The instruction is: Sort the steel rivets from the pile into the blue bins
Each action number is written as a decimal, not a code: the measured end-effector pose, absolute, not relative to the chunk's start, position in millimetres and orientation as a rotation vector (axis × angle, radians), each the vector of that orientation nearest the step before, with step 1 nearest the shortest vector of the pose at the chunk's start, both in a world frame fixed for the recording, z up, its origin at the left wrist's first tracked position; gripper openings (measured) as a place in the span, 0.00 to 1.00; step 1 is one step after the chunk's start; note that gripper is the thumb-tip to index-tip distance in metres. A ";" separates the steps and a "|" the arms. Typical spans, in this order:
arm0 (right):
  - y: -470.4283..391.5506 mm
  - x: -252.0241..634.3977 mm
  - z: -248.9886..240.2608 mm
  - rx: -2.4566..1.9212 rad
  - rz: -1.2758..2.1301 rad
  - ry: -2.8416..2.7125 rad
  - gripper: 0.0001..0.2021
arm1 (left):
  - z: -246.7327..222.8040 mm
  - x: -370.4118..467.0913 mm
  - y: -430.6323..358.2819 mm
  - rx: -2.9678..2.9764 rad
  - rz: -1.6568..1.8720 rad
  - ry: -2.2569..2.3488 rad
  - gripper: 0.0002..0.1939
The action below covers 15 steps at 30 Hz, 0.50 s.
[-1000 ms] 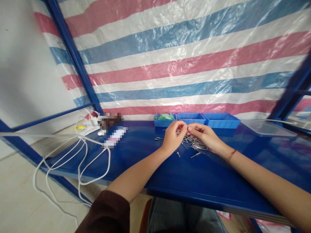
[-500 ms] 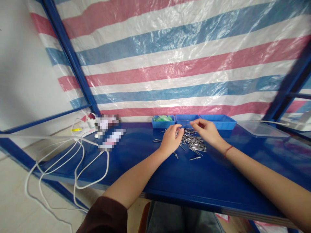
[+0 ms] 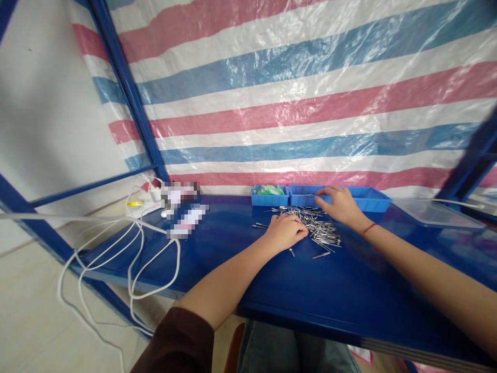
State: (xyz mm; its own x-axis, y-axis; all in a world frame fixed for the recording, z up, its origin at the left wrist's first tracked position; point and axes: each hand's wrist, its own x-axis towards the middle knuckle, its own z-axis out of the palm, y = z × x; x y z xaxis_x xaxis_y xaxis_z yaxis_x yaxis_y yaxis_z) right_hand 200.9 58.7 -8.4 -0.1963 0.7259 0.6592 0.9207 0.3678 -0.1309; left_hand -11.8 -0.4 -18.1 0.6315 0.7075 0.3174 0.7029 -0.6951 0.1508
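A loose pile of thin silver metal pins, like rivets (image 3: 324, 232), lies on the blue table. My left hand (image 3: 286, 231) rests on the pile's left side, fingers curled down and closed; whatever is under the fingertips is hidden. Over the front rim of the blue divided tray (image 3: 370, 200) hangs my right hand (image 3: 338, 206), its thumb and fingers apart, with nothing seen held. A pin lies in the tray's left compartment, close to the right fingertips. One rivet (image 3: 321, 255) lies apart in front of the pile.
A small blue bin with green contents (image 3: 268, 191) stands left of the tray. A clear lid (image 3: 437, 213) lies at the right. White cables (image 3: 176, 264) and blurred items are on the left. Striped sheeting (image 3: 272, 114) hangs behind, between blue posts.
My left hand has lowered onto the pile. My right hand has opened at the tray, and the thin pin near its fingertips is now in the tray. The view has shifted slightly.
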 end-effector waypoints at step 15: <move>102.1 225.2 24.2 -1.590 -0.212 -2.104 0.14 | -21.1 -12.4 -2.6 2.752 0.680 1.183 0.11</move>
State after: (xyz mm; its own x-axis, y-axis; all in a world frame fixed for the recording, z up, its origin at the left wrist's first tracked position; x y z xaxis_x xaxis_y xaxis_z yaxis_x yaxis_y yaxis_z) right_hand 225.2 102.1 24.2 -0.2009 0.8601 0.4689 0.9363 0.3093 -0.1662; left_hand -12.4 -2.6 -21.1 0.6059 0.7047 0.3692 0.6737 -0.7013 0.2329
